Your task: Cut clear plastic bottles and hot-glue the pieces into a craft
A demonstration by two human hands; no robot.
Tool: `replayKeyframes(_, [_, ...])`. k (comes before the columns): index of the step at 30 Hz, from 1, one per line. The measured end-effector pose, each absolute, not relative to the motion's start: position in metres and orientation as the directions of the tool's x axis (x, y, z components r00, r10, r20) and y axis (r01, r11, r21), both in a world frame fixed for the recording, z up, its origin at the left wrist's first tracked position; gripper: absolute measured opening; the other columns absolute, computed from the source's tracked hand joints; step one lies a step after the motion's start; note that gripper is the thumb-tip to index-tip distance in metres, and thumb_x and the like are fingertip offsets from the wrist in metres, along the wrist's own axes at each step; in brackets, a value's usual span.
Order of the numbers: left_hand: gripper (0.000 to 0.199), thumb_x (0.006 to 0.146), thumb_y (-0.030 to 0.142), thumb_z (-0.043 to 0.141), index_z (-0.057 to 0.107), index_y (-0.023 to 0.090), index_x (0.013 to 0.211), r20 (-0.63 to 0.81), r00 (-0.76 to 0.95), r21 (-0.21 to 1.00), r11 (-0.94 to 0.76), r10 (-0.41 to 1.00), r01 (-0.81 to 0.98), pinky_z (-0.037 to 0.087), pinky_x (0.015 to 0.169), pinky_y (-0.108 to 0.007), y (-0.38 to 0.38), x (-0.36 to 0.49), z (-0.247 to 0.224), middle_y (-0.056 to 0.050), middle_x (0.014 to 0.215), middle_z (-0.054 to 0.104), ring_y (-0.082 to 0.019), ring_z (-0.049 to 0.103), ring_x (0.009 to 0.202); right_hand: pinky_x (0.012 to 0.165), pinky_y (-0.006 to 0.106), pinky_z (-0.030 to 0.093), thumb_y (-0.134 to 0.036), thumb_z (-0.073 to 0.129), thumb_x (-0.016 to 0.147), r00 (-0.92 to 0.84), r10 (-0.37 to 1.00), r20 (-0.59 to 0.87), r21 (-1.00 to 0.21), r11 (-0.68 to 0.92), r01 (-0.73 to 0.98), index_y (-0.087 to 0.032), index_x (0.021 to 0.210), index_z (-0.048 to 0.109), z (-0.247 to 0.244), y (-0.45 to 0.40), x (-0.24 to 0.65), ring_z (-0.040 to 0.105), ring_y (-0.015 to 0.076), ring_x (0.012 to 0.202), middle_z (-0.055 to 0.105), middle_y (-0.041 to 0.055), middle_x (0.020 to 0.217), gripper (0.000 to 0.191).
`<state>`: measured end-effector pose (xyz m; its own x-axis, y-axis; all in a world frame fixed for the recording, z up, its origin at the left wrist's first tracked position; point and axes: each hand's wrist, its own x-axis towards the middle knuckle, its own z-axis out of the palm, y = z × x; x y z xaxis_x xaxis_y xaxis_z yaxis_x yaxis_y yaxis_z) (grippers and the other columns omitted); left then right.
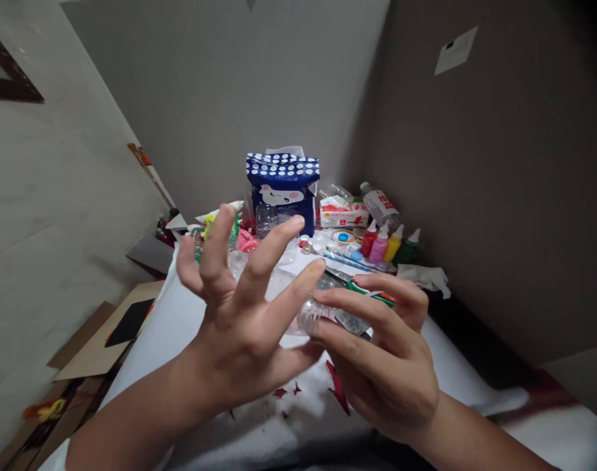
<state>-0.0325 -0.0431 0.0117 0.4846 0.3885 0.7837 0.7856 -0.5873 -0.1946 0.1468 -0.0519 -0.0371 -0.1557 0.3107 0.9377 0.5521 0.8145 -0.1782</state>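
Observation:
Over the middle of the table, my right hand [391,353] pinches a ridged piece of clear plastic bottle [308,320] between thumb and fingers. My left hand [244,320] is beside it with fingers spread wide. Its thumb and index finger lie around the plastic without visibly closing on it. Part of the piece is hidden behind the fingers. Just beyond my right fingers are scissors [371,293] with green and red handles. Small dark red scraps [337,386] lie on the white table cover [180,327] beneath my hands.
At the back stand a blue bag [283,176], a tissue pack [344,214], a leaning labelled bottle [380,204] and several paint bottles [379,243]. Clear plastic containers [266,221] sit before the bag. Crumpled white tissue [426,278] lies at the right edge, cardboard [106,327] at left.

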Motion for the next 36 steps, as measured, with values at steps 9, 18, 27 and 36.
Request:
replayKeyframes(9, [0.028, 0.072, 0.031, 0.072, 0.069, 0.028, 0.100, 0.729, 0.537, -0.133, -0.681, 0.426, 0.720, 0.018, 0.111, -0.068, -0.040, -0.040, 0.019, -0.004, 0.144, 0.051, -0.045, 0.021, 0.144, 0.085, 0.047, 0.041, -0.003, 0.064, 0.079, -0.161, 0.288, 0.944, -0.142, 0.795, 0.590, -0.026, 0.092, 0.076, -0.042, -0.050, 0.145, 0.047, 0.0299, 0.108, 0.075, 0.0008, 0.107, 0.029])
replayKeyframes(18, [0.025, 0.074, 0.042, 0.075, 0.070, 0.030, 0.095, 0.740, 0.535, -0.174, -0.653, 0.407, 0.737, 0.021, 0.106, -0.065, -0.037, -0.040, 0.020, -0.001, 0.124, 0.069, -0.043, 0.038, 0.135, 0.082, 0.045, 0.040, -0.005, 0.064, 0.079, -0.152, 0.280, 0.948, -0.137, 0.789, 0.599, -0.027, 0.093, 0.075, -0.045, -0.048, 0.146, 0.052, 0.0276, 0.101, 0.076, 0.0007, 0.105, 0.028])
replayKeyframes(27, [0.022, 0.079, 0.040, 0.072, 0.070, 0.028, 0.098, 0.723, 0.579, -0.226, -0.664, 0.376, 0.713, 0.015, 0.108, -0.068, -0.036, -0.042, 0.018, 0.000, 0.116, 0.073, -0.042, 0.040, 0.134, 0.075, 0.042, 0.035, -0.006, 0.063, 0.081, -0.159, 0.301, 0.940, -0.152, 0.790, 0.593, -0.025, 0.090, 0.076, -0.045, -0.048, 0.146, 0.049, 0.0242, 0.088, 0.076, 0.0011, 0.106, 0.025])
replayKeyframes(36, [0.055, 0.070, 0.056, 0.076, 0.067, 0.028, 0.116, 0.781, 0.558, -0.322, -0.585, 0.280, 0.745, 0.030, 0.102, -0.067, -0.031, -0.047, 0.021, -0.014, 0.147, 0.047, -0.045, 0.037, 0.134, 0.077, 0.042, 0.035, -0.009, 0.066, 0.080, -0.099, 0.269, 0.958, -0.135, 0.728, 0.672, -0.029, 0.094, 0.075, -0.045, -0.041, 0.152, 0.048, 0.0231, 0.086, 0.073, 0.0021, 0.102, 0.026])
